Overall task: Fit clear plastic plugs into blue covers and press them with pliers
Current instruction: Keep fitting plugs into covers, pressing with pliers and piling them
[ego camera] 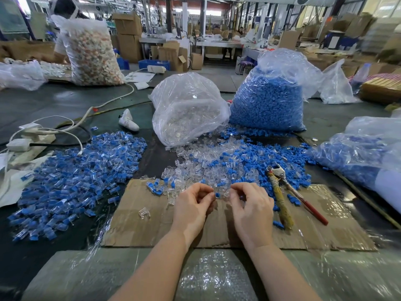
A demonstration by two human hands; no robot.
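Here, behind the cardboard (152,227) lies a heap of plugs (201,168) and covers (243,157), the pliers (288,192) just right of both hands, left (191,209) and right (251,211), which meet, fingers curled, pinching one small blue cover (217,194).

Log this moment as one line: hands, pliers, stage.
left hand: pinching small part | right hand: pinching clear plug | blue cover: between fingertips | pliers: idle on cardboard | stage: fitting, unpressed

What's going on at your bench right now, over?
Left hand and right hand both pinching small parts, a blue cover between them. Pliers idle on cardboard at right. Nothing blocking.
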